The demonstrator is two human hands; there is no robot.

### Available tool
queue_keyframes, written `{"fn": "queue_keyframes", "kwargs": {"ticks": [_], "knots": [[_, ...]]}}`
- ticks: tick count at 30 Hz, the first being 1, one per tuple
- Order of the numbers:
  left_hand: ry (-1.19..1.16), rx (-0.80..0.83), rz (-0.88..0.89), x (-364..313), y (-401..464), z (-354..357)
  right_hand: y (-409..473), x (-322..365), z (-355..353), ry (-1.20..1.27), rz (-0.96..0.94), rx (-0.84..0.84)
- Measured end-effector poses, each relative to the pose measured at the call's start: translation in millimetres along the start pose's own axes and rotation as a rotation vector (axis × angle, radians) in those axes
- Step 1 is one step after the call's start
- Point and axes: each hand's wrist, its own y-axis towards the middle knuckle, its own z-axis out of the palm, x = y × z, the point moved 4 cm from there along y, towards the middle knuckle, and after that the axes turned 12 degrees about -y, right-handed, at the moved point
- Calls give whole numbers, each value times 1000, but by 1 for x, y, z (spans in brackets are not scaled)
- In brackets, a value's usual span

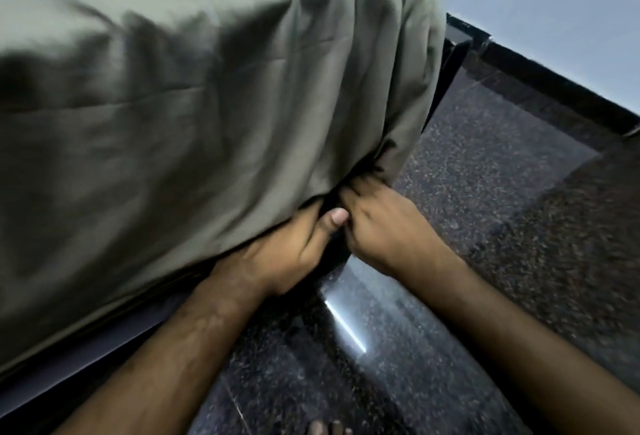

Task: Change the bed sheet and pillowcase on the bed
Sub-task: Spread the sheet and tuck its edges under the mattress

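A grey-green bed sheet [214,95] covers the mattress and hangs down over its corner. My left hand [294,247] grips the sheet's lower edge under the mattress corner, thumb up, fingers hidden beneath the cloth. Right beside it, my right hand [384,223] grips the bunched sheet corner, its fingertips buried in the folds. Both hands meet at the bed's bottom corner. No pillow or pillowcase is in view.
The dark bed frame [69,362] runs along below the sheet at lower left. Polished dark speckled floor [467,192] lies to the right, bordered by a black skirting [554,85] under a pale wall. Toes of a foot [329,427] show at the bottom edge.
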Motion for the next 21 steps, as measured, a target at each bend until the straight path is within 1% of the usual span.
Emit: {"fn": "queue_keyframes", "kwargs": {"ticks": [1, 3, 4, 6, 7, 8, 9, 10, 11, 13, 14, 16, 17, 19, 21], "knots": [[28, -8, -7, 2, 0, 0, 12, 3, 6, -29, -24, 77], [-33, 18, -20, 3, 0, 1, 36, 7, 19, -153, -121, 355], [-75, 33, -24, 5, 0, 3, 47, 9, 22, -188, -129, 422], [-140, 50, -51, 10, 1, 7, 64, 10, 17, -171, -69, 564], [-156, 53, -70, 13, 2, 9, 71, 9, 19, -121, -34, 662], [-160, 52, -75, 15, 4, 11, 74, 10, 19, -82, -19, 701], [-158, 47, -65, 18, 5, 12, 74, 12, 19, -74, -42, 689], [-152, 43, -47, 18, 4, 12, 71, 13, 18, -79, -66, 642], [-144, 44, -31, 16, 5, 13, 63, 12, 18, -73, -86, 509], [-117, 39, -11, 14, 4, 12, 37, 9, 18, 20, -61, 231], [-111, 41, -3, 12, 5, 12, 21, 10, 17, 94, -27, 145], [-121, 43, 8, 9, 5, 12, -7, 15, 15, 148, 35, 72], [-107, 41, 15, 9, 5, 12, -11, 16, 16, 121, 66, 48], [-44, 42, 23, 7, 4, 10, 2, 17, 18, 71, 20, 83], [-33, 51, -4, 10, 3, 8, 28, 13, 25, 12, -39, 142]]}}
